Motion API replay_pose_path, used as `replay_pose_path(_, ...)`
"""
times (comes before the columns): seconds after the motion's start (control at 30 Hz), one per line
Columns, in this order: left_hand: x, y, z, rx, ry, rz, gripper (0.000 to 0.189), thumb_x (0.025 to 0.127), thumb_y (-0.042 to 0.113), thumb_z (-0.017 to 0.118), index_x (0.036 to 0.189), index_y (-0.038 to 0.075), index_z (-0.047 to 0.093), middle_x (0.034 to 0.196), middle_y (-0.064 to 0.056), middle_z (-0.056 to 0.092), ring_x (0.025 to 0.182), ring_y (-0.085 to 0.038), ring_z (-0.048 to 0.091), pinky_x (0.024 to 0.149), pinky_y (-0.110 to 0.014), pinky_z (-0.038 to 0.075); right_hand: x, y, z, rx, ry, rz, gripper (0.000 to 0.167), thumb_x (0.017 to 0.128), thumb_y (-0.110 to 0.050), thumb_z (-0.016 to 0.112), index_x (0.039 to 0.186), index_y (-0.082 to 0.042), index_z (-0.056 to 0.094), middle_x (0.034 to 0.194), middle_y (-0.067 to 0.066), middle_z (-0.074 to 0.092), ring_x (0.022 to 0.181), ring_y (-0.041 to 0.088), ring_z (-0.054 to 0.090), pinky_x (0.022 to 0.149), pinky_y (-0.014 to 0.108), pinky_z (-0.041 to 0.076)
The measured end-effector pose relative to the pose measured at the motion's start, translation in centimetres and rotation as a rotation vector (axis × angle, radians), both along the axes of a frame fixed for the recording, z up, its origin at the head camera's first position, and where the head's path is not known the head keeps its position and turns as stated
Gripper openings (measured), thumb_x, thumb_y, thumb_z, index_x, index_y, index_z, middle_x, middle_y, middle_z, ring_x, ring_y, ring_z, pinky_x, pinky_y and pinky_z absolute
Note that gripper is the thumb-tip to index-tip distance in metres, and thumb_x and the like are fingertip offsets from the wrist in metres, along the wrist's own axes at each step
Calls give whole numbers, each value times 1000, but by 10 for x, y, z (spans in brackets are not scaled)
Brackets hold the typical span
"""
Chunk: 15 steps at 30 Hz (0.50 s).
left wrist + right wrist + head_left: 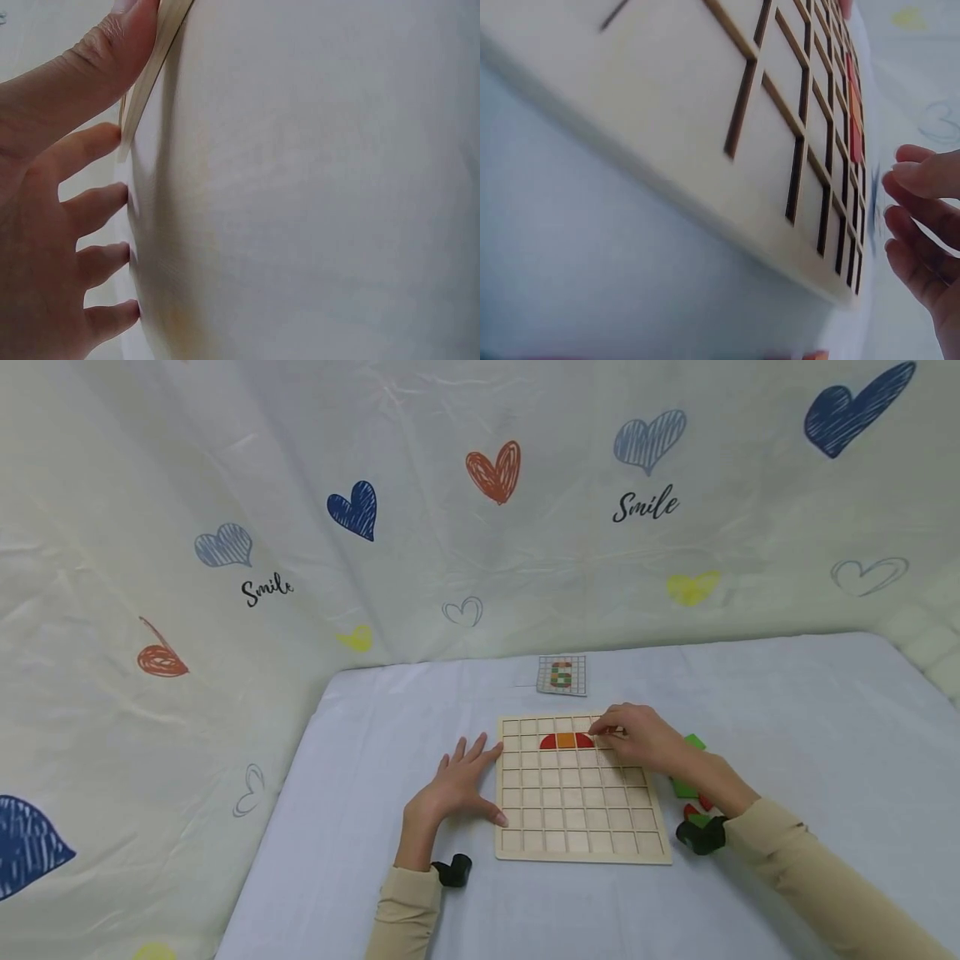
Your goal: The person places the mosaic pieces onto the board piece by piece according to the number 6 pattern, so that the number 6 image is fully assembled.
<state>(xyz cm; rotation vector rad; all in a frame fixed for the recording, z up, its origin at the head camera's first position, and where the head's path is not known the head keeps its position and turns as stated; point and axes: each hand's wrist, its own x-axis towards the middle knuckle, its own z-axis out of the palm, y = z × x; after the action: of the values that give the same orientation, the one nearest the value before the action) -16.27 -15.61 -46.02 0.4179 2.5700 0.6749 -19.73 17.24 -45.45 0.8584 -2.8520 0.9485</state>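
Note:
A square wooden grid board [572, 793] lies on the table. In one of its upper rows sit a red rounded piece [549, 742], an orange square [566, 741] and a second red rounded piece [583, 741]. My left hand [459, 783] spreads its fingers at the board's left edge, with thumb and index finger touching the rim [142, 86]. Over the board's upper right is my right hand [637, 739], its fingertips beside the right red piece. The right wrist view shows those fingers [922, 259] loosely curled, with nothing visible between them.
A small card [562, 676] with a coloured figure on a grid lies behind the board. Green pieces [686, 788] and red pieces [705, 802] lie right of the board, partly under the right forearm. A white cloth printed with hearts [495, 472] hangs behind the table.

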Motion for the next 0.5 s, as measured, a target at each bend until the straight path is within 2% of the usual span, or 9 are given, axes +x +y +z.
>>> replay_pose_path(0.23,2,-1,2,-3,9,5,118,67,38,97,164,23,31,174,-6,11,160,-38,-2,128,-62,3,7,24,3,35,-74,-82,16,89,-1,75,104,-5,80,93,1,73,87,18,63,76,36,55)
replay_pose_path(0.5,3,1,5,14,6,-1,117,68,37,97,163,22,31,174,-7,11,160,-39,-2,128,-62,3,18,59,4,63,-21,-127,17,87,1,74,103,-4,79,95,3,74,88,22,64,74,37,56)
